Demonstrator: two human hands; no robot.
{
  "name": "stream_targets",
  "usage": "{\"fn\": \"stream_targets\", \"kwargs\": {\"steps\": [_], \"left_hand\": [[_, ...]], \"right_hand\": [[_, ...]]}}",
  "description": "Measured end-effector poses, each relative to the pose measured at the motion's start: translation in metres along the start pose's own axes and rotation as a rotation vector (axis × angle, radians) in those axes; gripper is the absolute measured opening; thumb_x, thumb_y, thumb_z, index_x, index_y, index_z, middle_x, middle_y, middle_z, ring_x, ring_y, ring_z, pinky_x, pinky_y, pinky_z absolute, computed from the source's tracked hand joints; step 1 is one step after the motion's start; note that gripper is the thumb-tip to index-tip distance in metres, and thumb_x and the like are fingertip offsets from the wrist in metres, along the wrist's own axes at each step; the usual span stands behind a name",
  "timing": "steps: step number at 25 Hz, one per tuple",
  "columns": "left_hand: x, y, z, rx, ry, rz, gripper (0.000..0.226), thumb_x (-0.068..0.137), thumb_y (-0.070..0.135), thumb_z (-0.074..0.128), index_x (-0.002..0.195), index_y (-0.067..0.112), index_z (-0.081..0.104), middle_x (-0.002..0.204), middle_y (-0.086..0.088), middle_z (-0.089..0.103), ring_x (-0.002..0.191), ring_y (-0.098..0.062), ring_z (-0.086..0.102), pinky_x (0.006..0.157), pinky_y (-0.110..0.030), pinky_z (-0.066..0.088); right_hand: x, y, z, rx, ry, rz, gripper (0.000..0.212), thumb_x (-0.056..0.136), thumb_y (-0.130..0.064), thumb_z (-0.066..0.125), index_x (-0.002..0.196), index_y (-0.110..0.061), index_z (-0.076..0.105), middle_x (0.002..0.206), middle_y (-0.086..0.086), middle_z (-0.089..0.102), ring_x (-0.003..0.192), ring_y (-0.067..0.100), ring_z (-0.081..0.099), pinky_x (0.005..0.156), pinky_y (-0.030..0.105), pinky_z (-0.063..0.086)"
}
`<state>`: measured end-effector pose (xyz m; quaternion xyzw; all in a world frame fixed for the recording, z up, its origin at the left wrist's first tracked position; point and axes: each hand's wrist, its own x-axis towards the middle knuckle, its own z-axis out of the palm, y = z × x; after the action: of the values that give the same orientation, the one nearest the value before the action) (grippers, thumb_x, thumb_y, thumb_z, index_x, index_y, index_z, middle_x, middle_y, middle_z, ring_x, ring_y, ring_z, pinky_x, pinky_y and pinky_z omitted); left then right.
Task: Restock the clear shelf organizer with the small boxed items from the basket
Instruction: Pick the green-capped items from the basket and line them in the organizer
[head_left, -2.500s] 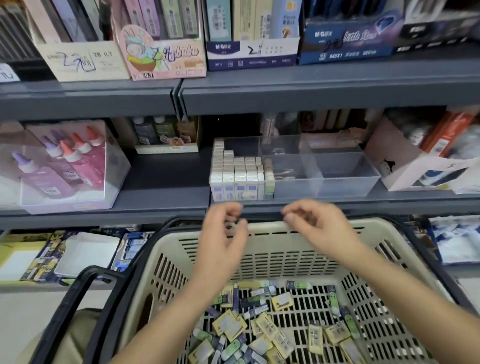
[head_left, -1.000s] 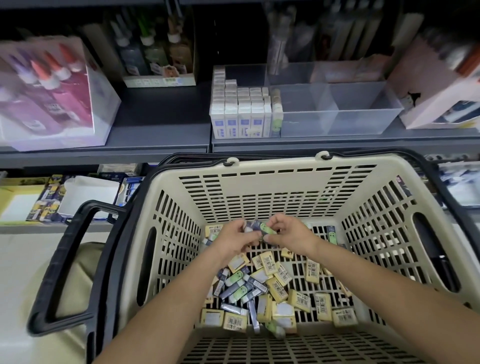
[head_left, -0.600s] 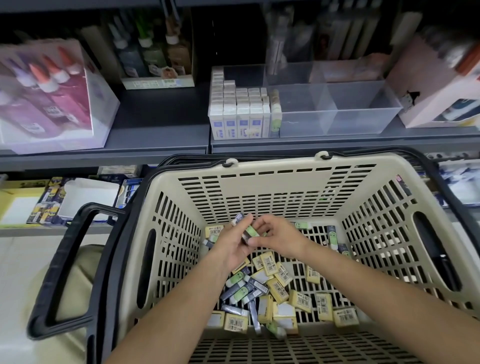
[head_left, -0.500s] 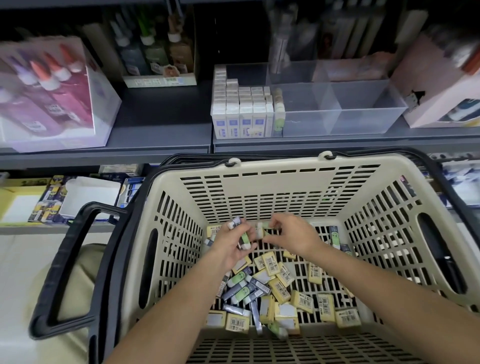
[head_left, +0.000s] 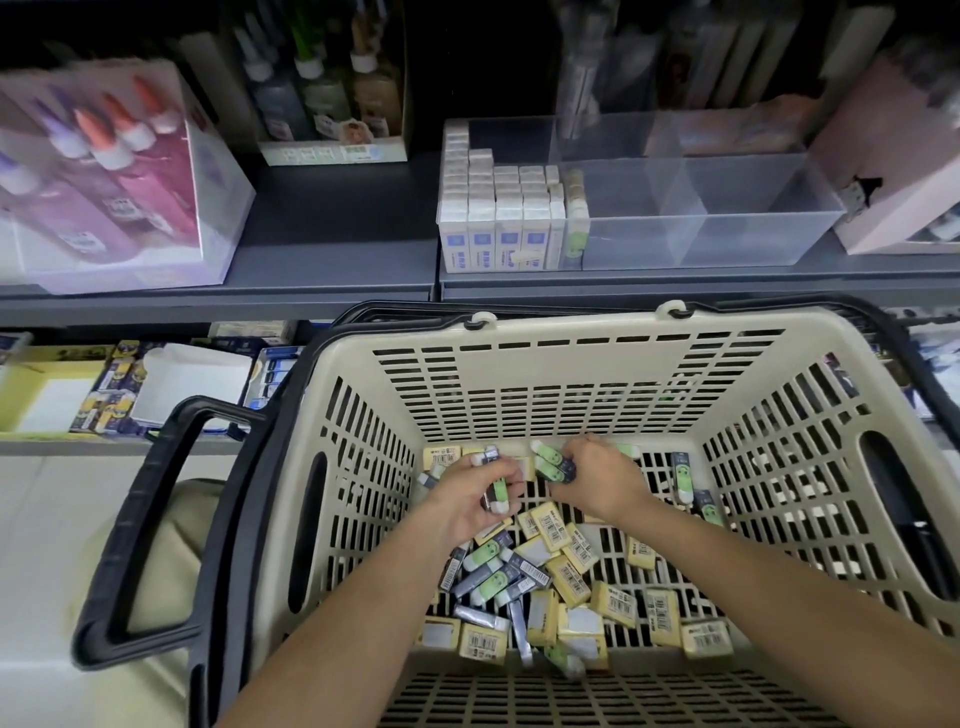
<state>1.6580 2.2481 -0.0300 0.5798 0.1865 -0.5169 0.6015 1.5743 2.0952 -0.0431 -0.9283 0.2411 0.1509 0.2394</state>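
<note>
1. The basket (head_left: 571, 374), beige slotted plastic with a black loop handle (head_left: 135, 519), is sitting just below the grey metal shelf (head_left: 332, 260).
2. The small boxed items (head_left: 571, 577), flat yellow barcoded packs and slim green-and-dark sleeves, are lying loose on the basket's floor.
3. The left hand (head_left: 470, 506) is curling its fingers round one slim green-and-white box (head_left: 497, 493) above the pile.
4. The right hand (head_left: 597, 478) is pinching a second green box (head_left: 553, 462) near the basket's far wall.
5. The clear shelf organizer (head_left: 727, 234), rigid transparent plastic with dividers, is standing on the shelf, its left compartment holding rows of upright white boxes (head_left: 498, 218).
6. A clear case of pastel bottles (head_left: 104, 171) is standing at the shelf's left, blurred.
</note>
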Motion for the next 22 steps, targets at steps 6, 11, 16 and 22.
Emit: {"fn": "stream_targets", "kwargs": {"steps": [6, 11, 16, 22], "left_hand": [[-0.006, -0.001, 0.014, -0.101, -0.197, -0.032, 0.050, 0.073, 0.022, 0.078, 0.115, 0.004, 0.058, 0.102, -0.016, 0.067, 0.078, -0.023, 0.067, 0.070, -0.036, 0.057], [-0.010, 0.003, 0.018, -0.068, -0.142, -0.066, 0.092, 0.063, 0.003, 0.082, 0.140, 0.017, 0.035, 0.132, -0.019, 0.052, 0.096, -0.032, 0.065, 0.064, -0.043, 0.056], [-0.024, 0.021, 0.026, 0.294, -0.254, 0.002, 0.035, 0.071, 0.007, 0.079, 0.101, 0.012, 0.062, 0.089, -0.004, 0.072, 0.081, -0.018, 0.069, 0.061, -0.033, 0.056], [-0.052, 0.059, 0.039, 0.397, -0.334, 0.190, 0.025, 0.076, -0.003, 0.071, 0.093, 0.013, 0.063, 0.077, 0.001, 0.072, 0.070, -0.010, 0.068, 0.063, -0.025, 0.057]], "right_hand": [[-0.023, -0.016, -0.013, 0.442, 0.034, 0.003, 0.026, 0.070, -0.035, 0.074, 0.078, -0.025, 0.050, 0.069, -0.008, 0.057, 0.060, 0.004, 0.053, 0.052, 0.022, 0.045], [-0.032, -0.018, -0.023, 0.533, -0.067, -0.070, 0.023, 0.076, -0.036, 0.073, 0.078, -0.026, 0.052, 0.074, -0.009, 0.057, 0.068, 0.006, 0.053, 0.059, 0.016, 0.042], [-0.031, -0.018, -0.059, 0.590, -0.005, -0.103, 0.018, 0.091, -0.022, 0.056, 0.107, -0.016, 0.063, 0.088, 0.000, 0.064, 0.078, 0.013, 0.061, 0.076, 0.032, 0.052], [-0.042, -0.023, -0.113, 0.663, -0.043, -0.160, 0.008, 0.087, -0.013, 0.061, 0.087, -0.020, 0.065, 0.077, -0.002, 0.068, 0.066, 0.005, 0.065, 0.067, 0.023, 0.055]]}}
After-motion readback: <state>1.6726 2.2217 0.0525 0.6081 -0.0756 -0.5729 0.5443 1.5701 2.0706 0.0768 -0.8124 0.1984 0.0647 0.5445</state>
